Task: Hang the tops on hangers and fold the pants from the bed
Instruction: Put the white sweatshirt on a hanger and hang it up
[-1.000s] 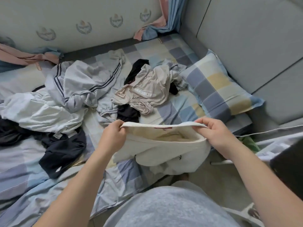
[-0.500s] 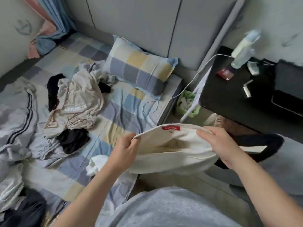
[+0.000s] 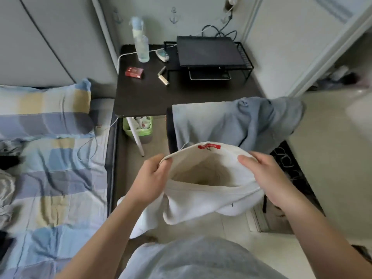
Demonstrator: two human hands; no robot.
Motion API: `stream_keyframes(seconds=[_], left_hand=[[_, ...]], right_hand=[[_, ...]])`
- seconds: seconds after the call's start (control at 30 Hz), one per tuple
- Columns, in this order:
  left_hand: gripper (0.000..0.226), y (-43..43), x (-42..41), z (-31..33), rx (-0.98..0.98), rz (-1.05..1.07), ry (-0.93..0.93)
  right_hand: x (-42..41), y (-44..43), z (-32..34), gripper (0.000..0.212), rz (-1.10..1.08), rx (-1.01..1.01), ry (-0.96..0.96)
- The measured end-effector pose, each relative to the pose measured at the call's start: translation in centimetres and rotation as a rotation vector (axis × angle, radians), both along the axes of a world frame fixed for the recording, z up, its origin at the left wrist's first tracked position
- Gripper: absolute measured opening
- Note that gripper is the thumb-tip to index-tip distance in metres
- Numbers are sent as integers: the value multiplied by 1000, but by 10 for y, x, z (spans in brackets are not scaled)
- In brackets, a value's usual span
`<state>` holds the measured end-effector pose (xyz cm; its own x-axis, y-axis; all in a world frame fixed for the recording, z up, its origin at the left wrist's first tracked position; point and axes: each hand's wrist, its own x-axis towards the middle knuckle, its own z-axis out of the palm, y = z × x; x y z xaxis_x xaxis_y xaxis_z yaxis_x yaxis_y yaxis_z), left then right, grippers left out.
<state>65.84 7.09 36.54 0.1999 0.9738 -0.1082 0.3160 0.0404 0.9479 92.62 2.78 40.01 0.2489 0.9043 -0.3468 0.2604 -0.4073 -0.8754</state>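
Evidently soft and light, the cream top (image 3: 203,200) droops over the floor (image 3: 334,178) beside the bed (image 3: 60,178), left hand (image 3: 152,179) and right hand (image 3: 268,178) each pinching its opening's rim, probably the surest hold.

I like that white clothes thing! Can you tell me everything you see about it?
The cream-white garment looks like soft, thick cotton. A red label sits inside the far edge of its opening. The left hand and right hand grip the opening's two sides, holding it wide in the air; the rest hangs down crumpled.
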Motion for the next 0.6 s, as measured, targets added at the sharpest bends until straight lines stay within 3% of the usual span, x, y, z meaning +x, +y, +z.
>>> stream_keyframes(seconds=[0.1,0.33,0.5,0.6], left_hand=[[32,1,75,14,60,-85,-40],[35,34,228,61,158,-309,-111],[34,57,344,107,217,-532,-218],[34,76,411,136,243,-658,-268]], right_hand=[[68,-25,17,71,-97,54,-31],[196,-65,79,63,-365,152,-218],[273,-87,122,31,-540,247,-329],[307,-90,145,42,-641,325,-367]])
